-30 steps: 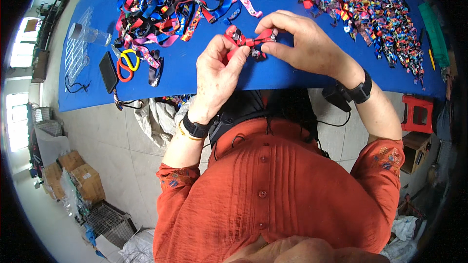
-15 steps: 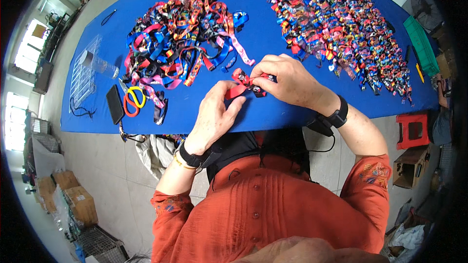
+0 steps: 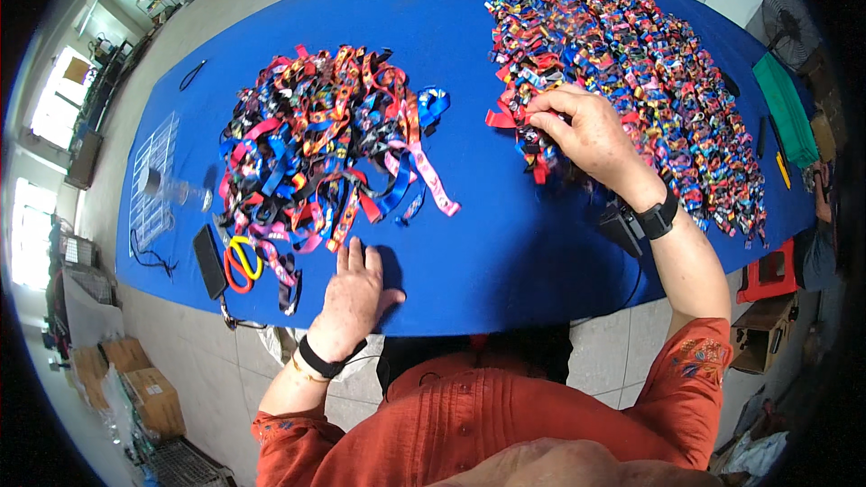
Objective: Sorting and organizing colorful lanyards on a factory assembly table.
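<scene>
My left hand (image 3: pixel 354 299) rests on the blue tabletop (image 3: pixel 469 261) with fingers stretched out, just below a loose heap of colourful printed ribbon straps (image 3: pixel 316 144). Those straps lie tangled, and a pink one trails out to the right. At the near edge of the large spread of folded straps (image 3: pixel 631 81), my right hand (image 3: pixel 586 131) pinches a red strap (image 3: pixel 499 118) between thumb and fingers. Part of that strap is covered by the fingers and blends into the spread around it.
Left of the heap lie scissors (image 3: pixel 242 263) with red and yellow handles, a black phone (image 3: pixel 209 261), a clear jar (image 3: pixel 188 193) and a white wire rack (image 3: pixel 155 171). At the far right are a green tray (image 3: pixel 783 95), a yellow cutter (image 3: pixel 782 169) and a fan (image 3: pixel 787 22).
My hands have parted. The right one has carried the red strap up and right to the spread; the left has let go and moved down-left onto the cloth. The view has shifted.
</scene>
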{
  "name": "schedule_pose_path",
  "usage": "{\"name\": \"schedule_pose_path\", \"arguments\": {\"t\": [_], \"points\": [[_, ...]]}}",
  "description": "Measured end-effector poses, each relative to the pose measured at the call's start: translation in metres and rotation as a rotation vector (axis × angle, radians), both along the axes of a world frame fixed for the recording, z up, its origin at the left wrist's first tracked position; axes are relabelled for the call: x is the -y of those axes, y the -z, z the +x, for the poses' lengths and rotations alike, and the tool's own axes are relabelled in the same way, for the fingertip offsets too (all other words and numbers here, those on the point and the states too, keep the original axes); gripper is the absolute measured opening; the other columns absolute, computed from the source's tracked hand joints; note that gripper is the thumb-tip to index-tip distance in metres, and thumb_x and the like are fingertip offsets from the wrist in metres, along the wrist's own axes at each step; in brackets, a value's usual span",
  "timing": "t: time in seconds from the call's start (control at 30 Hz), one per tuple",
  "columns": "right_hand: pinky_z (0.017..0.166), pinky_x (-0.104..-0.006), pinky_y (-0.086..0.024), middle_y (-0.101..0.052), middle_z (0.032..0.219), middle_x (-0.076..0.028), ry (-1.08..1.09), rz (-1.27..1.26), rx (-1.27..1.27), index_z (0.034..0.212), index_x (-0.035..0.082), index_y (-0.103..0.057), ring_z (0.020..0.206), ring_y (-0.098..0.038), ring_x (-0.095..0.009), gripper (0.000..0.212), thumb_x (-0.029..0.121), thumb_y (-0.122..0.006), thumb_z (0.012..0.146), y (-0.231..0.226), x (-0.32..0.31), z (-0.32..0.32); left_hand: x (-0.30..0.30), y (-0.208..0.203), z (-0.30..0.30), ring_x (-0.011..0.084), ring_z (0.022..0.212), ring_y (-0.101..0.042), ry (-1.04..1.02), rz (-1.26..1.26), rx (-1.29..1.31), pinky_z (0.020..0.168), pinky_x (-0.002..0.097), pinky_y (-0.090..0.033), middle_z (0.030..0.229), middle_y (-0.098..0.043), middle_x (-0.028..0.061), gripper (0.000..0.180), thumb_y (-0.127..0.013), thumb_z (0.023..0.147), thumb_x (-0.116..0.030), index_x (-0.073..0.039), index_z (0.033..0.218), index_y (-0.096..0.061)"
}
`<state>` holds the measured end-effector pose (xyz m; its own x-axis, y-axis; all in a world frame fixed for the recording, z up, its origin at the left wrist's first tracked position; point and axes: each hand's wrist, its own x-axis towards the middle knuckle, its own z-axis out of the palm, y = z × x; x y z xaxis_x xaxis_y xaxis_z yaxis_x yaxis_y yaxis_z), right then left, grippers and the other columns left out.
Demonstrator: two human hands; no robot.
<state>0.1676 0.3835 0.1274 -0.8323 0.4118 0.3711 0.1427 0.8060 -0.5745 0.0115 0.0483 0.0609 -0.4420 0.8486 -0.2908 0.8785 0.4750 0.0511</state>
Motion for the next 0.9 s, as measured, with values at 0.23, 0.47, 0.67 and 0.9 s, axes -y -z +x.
{"name": "schedule_pose_path", "arguments": {"t": [0.23, 0.47, 0.67, 0.9], "points": [[0.07, -0.0381, -0.051, -0.068, 0.083, -0.014, -0.014, -0.01, -0.046, 0.089, 0.003, -0.07, 0.079, -0.066, -0.03, 0.01, 0.011, -0.067, 0.086, 0.008, -0.06, -0.034, -0.022, -0.002, 0.007, 0.049, 0.124, -0.051, 0.057, -0.289, -0.1, 0.099, 0.0417, -0.05, 0.135, -0.041, 0.0435, 0.097, -0.078, 0.072, -0.049, 0.017, 0.131, -0.039], [0.073, -0.0325, -0.051, -0.069, 0.091, -0.012, 0.062, -0.012, 0.062, 0.095, 0.002, -0.07, 0.083, -0.067, -0.025, 0.013, 0.01, -0.07, 0.085, 0.002, -0.085, -0.051, -0.038, -0.008, 0.01, 0.0478, 0.122, -0.053, 0.156, -0.409, -0.183, 0.103, 0.0432, -0.047, 0.129, -0.048, 0.0431, 0.088, -0.074, 0.075, -0.049, 0.016, 0.126, -0.047], [0.071, -0.0389, -0.051, -0.068, 0.09, -0.013, 0.117, -0.064, 0.032, 0.094, 0.006, -0.071, 0.083, -0.066, -0.032, 0.013, 0.017, -0.068, 0.086, -0.026, -0.1, -0.058, -0.051, -0.009, 0.003, 0.042, 0.104, -0.066, -0.019, -0.447, -0.042, 0.082, 0.0399, -0.058, 0.131, -0.045, 0.0442, 0.079, -0.079, 0.074, -0.045, 0.012, 0.117, -0.046], [0.069, -0.0331, -0.049, -0.067, 0.089, -0.011, 0.162, -0.166, 0.142, 0.097, 0.002, -0.07, 0.076, -0.064, -0.024, 0.016, 0.014, -0.069, 0.087, -0.067, -0.106, -0.079, -0.078, -0.024, -0.057, 0.0251, 0.078, -0.071, -0.067, -0.158, 0.048, 0.063, 0.0338, -0.057, 0.084, -0.069, 0.0125, 0.053, -0.074, 0.078, -0.051, -0.002, 0.095, -0.063]]}}
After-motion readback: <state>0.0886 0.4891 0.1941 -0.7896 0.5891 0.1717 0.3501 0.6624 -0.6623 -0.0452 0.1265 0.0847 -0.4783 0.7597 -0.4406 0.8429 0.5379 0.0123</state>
